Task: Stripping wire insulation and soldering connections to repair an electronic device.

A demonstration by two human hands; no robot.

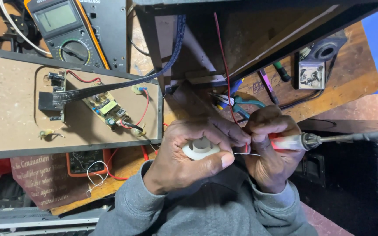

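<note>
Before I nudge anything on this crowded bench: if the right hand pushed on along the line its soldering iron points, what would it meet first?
The right hand holds the soldering iron pointing right. The path looks free up to the black cabinet, though depth is unclear.

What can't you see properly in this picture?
All in the head view:
- White spool: mostly wrapped by the left hand, so how much wire is left stays hidden.
- Red wire: its lower end vanishes behind the fingers.
- Soldering iron: its tip runs off the right edge; the right hand covers the handle.
- Multimeter: cut by the top edge.
- Circuit board: parts too small to tell.
</note>
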